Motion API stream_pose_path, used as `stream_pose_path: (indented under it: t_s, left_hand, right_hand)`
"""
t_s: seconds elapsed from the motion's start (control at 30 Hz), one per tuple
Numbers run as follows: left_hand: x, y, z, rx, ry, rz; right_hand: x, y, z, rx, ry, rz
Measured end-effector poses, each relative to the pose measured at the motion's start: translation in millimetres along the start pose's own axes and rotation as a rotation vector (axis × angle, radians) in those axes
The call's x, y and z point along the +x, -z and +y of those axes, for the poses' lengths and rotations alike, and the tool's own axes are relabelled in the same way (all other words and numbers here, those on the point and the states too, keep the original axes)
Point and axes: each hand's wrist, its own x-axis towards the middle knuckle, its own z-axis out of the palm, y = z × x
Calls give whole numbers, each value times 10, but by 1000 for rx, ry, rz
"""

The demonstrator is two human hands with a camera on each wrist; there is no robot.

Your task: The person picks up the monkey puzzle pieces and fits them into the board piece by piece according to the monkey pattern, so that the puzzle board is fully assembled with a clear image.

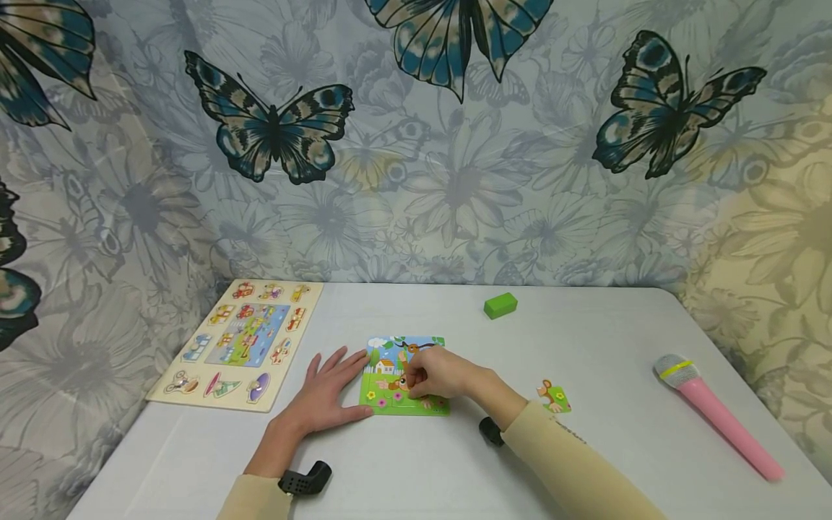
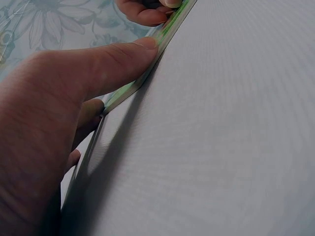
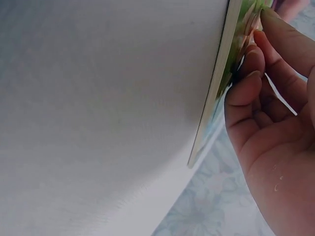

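A small square picture puzzle [image 1: 383,403], with a house, flowers and monkeys on green and blue, lies on the white table. My left hand [image 1: 331,393] rests at its left side with fingers spread, thumb tip on the lower left corner. In the left wrist view, that thumb [image 2: 113,64] lies along the board's edge. My right hand [image 1: 442,372] is over the puzzle's right half, fingers curled, with thumb and fingertips pinching a puzzle piece at the picture; the hand hides most of it. One loose puzzle piece [image 1: 555,397] with a monkey lies right of the board.
At the left lies a large cream puzzle board [image 1: 286,365] with picture pieces. A green block [image 1: 500,306] sits near the table's back edge. To the far right is a pink toy microphone [image 1: 728,426]. A butterfly-patterned cloth [image 1: 455,217] hangs behind the table [image 1: 403,469].
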Motion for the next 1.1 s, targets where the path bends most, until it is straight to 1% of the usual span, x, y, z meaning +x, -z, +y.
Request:
stream_pose_path:
  t_s: [0.13,0.27,0.37,0.6,0.83,0.97,1.1]
  left_hand:
    - [6,-1,-1,0,1,-3]
    - [7,-4,-3,1,5,-8]
    - [6,-5,-3,4,11,-10]
    - [8,-7,-8,3,9,-7]
    - [24,2,1,5,3,-2]
    - [21,6,7,6,15,-13]
    - [9,10,13,5,20,-14]
  right_hand:
    - [-5,11,10,1,4,-4]
    - [-43,46,22,32,-16,7]
    - [-72,87,30,60,-24,25]
    - [-169,235,87,95,-4,77]
    - [-419,476,177,134,12,155]
    - [-594,586,236,145,-7,195]
    - [-775,641,350,134,-29,229]
